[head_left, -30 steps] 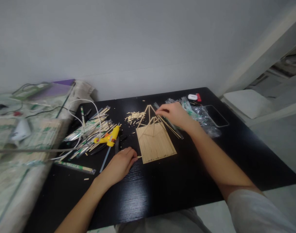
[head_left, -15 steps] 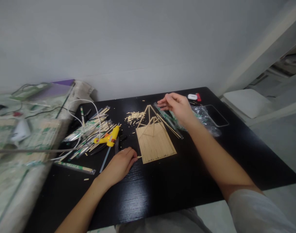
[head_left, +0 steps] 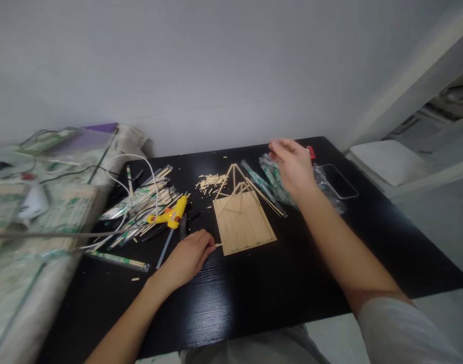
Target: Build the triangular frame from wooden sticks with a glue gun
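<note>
L hand (head_left: 195,250) w/ short stick (head_left: 218,245), 8 o'clk of stick panel (head_left: 246,227); R hand (head_left: 292,164) midair, 1 o'clk; glue gun (head_left: 172,216), 9 o'clk.

the person wears a light grey short sleeve (head_left: 400,328) and greyish trousers (head_left: 250,352).

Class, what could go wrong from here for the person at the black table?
1. The glue gun lies close to the left hand; if it is hot, touching its nozzle could burn.
2. The frame by the panel is made of thin sticks, so a knock from the raised right hand might break it.
3. The white cable loops over wrapped sticks; a snag could scatter them.
</note>
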Available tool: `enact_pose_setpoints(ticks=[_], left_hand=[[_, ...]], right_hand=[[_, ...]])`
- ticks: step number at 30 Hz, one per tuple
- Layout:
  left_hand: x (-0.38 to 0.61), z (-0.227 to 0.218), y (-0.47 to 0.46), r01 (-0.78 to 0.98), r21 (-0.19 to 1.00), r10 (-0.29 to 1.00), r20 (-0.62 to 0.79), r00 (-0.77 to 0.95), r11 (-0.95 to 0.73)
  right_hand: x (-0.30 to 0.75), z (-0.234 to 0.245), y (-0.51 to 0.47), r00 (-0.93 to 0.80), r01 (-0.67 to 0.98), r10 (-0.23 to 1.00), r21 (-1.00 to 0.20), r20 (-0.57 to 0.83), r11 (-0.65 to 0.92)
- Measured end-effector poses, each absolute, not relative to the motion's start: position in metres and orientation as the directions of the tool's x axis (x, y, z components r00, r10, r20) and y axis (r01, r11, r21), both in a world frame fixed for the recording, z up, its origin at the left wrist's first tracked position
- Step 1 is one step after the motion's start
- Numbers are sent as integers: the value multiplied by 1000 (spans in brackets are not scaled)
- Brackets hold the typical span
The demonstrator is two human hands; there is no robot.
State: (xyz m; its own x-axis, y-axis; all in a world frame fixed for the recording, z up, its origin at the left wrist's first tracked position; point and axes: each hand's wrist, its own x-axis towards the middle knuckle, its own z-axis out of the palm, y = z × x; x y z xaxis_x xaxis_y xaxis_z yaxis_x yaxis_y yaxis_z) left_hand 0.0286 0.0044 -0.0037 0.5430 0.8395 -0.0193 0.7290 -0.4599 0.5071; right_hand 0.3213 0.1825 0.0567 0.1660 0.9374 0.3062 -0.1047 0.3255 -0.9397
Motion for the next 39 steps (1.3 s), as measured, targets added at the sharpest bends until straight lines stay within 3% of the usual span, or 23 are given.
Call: enact_pose_setpoints(ticks=[3,6,10,39], left_hand=[[29,-3,4,738,503,842,-37,537,-449],[29,-3,4,743,504,845,-48,533,-440],[30,-2,4,736,508,845,-29,534,-448],[31,0,5,734,518,848,-30,529,-439]], right_hand=[[314,52,176,-82,-35,970,-973,229,227],[301,44,171,-355,58,925,-985,131,162],[284,30,171,-509,62,854,-984,111,164],[275,22,181,-549,122,828,-969,116,216]])
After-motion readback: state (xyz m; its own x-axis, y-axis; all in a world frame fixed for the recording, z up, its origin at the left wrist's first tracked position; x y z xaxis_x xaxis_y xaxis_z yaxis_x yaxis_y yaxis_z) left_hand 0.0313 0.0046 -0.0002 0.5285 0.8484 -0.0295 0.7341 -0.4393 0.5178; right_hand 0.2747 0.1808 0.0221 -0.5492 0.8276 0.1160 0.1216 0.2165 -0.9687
